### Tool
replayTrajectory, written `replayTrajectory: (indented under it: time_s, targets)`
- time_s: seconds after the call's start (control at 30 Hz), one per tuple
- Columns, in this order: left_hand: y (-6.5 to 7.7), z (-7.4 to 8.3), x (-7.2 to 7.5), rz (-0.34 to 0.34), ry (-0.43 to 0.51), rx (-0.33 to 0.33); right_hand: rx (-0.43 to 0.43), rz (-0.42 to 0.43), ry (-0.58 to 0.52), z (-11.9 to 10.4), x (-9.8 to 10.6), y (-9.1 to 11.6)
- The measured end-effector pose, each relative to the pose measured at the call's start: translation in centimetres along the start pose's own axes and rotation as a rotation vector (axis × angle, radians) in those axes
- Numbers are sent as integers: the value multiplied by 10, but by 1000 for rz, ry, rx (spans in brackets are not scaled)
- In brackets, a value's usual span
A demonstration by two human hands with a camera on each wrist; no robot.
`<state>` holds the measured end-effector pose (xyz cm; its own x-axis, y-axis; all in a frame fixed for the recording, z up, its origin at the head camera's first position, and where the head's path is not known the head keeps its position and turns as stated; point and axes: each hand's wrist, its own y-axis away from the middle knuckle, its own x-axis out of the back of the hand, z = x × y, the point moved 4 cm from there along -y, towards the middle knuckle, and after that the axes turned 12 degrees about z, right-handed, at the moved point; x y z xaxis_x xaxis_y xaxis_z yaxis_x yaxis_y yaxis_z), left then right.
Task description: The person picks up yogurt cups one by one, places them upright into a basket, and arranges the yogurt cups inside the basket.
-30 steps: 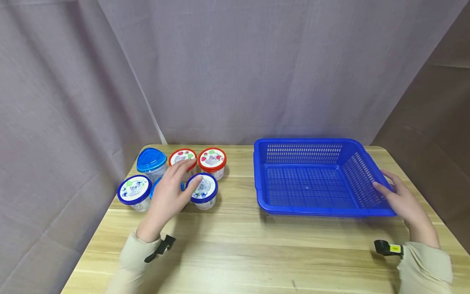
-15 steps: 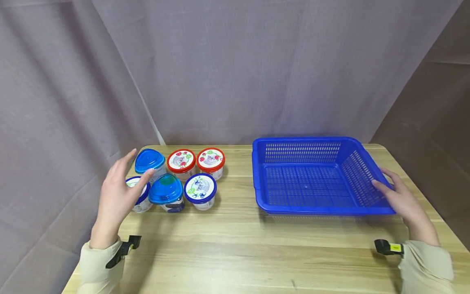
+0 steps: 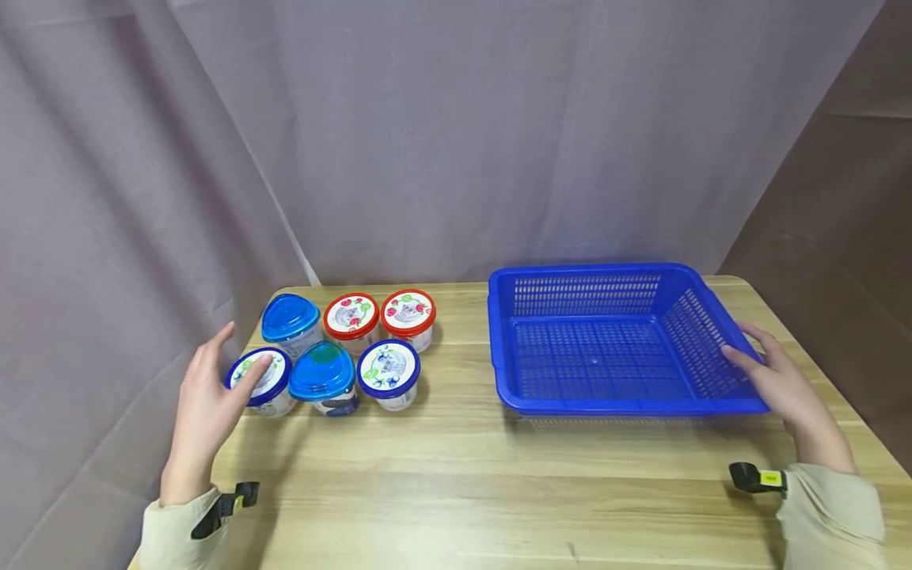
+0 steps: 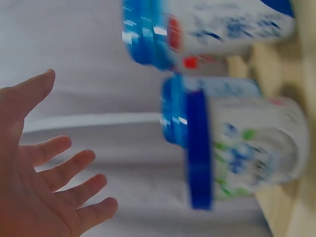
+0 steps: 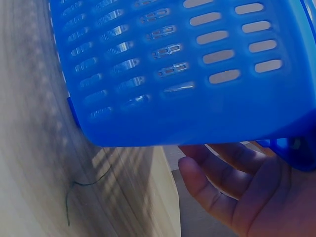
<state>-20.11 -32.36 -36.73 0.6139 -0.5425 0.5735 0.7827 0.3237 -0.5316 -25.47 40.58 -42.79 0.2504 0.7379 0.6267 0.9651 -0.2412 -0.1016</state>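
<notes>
The left hand (image 3: 210, 400), thumb and fingers spread wide, is near but apart from a navy-lidded tub (image 3: 271, 387) by the tabletop's (image 3: 456, 491) left edge, just left of a blue-lidded tub (image 3: 324, 374). Toward the back right corner is a blue basket (image 3: 584, 356), whose right side the right hand (image 3: 787, 396) grips, thumb over the rim.
</notes>
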Motion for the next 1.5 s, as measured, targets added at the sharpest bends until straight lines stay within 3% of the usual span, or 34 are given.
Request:
replayTrajectory:
  time_s: [0.17, 0.4, 0.7, 0.8, 1.0, 1.2, 1.5]
  targets:
    - [4, -21, -5, -13, 4, 24, 11, 4, 30, 0, 1, -1]
    - [7, -43, -14, -120, 19, 113, -25, -3, 2, 0, 0, 0]
    - [12, -65, -26, -220, 24, 126, -49, 2, -37, 3, -2, 0]
    - [14, -70, -30, -257, 35, 147, -52, 7, -41, 4, -2, 1]
    - [17, -75, -33, -252, 82, 173, -64, 9, -45, 4, -1, 2]
    - [19, -82, -38, -300, 120, 272, -71, 17, -72, 1, -1, 4]
    - [20, -89, -40, -355, 81, 344, -79, 15, -76, 1, -1, 4]
